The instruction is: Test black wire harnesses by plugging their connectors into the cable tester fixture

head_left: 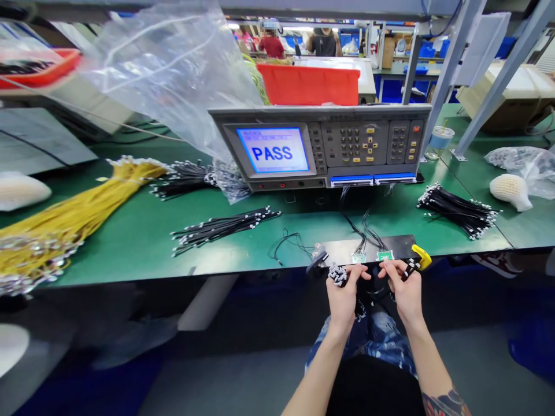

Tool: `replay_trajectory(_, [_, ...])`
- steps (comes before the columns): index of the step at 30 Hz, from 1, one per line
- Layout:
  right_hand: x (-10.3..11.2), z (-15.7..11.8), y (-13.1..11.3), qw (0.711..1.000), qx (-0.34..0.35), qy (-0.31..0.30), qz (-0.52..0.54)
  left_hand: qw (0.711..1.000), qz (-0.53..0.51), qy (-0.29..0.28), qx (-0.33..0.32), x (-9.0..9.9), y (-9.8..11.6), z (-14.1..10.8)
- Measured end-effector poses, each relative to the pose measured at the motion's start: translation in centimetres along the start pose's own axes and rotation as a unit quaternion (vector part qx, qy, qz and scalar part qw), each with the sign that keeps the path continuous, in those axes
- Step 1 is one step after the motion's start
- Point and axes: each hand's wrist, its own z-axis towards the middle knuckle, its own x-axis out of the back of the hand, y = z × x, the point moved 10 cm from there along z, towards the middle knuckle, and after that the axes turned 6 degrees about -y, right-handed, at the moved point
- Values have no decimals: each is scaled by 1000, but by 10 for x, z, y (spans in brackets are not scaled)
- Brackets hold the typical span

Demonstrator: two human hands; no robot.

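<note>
My left hand point(343, 300) is closed around a bundle of black cables with white connectors point(337, 274). Its thumb and forefinger reach toward a small circuit board point(358, 258) on a dark metal bar point(403, 245) at the table edge. My right hand point(406, 292) is closed too, with a few white-ended black cables point(411, 266) sticking out beside its forefinger. Its fingertips are just below a green circuit board point(385, 255) on the same bar. Whether the fingertips touch either board, I cannot tell. Black wires run from both boards up to a tester point(318, 151), whose screen point(272, 151) reads PASS.
Black cable bundles lie left point(223, 226) and right point(459, 211) on the green table point(130, 248). Yellow cables point(87, 214) spread at far left. A yellow clamp handle point(422, 257) ends the bar. Behind the tester is a red bin point(310, 85); people are farther back.
</note>
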Motion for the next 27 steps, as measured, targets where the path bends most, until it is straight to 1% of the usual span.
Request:
replay_trajectory(3, [0, -3, 7, 1000, -19, -20, 10, 1000, -10, 9, -3, 0, 1, -1])
replay_trajectory(5, [2, -6, 10, 999, -31, -26, 22, 1000, -9, 4, -5, -1, 3, 0])
replay_trajectory(9, [9, -10, 9, 998, -36, -6, 49, 999, 6, -46, -7, -4, 11, 3])
replay_trajectory(12, [4, -7, 9, 997, -44, -8, 64, 996, 17, -84, -19, -6, 17, -1])
replay_trajectory(15, [-9, -7, 10, 994, -62, -47, 82, 991, 25, -128, 6, -7, 12, -11])
replay_trajectory(18, [-15, -15, 5, 989, -64, -86, 100, 990, 53, -129, 23, 5, 11, -19])
replay_trajectory(20, [-11, -22, -4, 988, -47, -99, 111, 990, 65, -122, 31, 14, 13, -22])
replay_trajectory(22, [1, -25, -16, 988, -25, -88, 122, 988, 49, -135, 55, 17, 12, -24])
replay_trajectory(24, [17, -26, -25, 990, -8, -50, 131, 983, 17, -164, 85, 10, 10, -27])
replay_trajectory(26, [28, -25, -33, 992, 11, -10, 125, 972, -10, -206, 111, -3, 8, -31])
replay_trajectory(27, [30, -25, -38, 994, 25, -3, 110, 966, -18, -228, 122, -11, 7, -34])
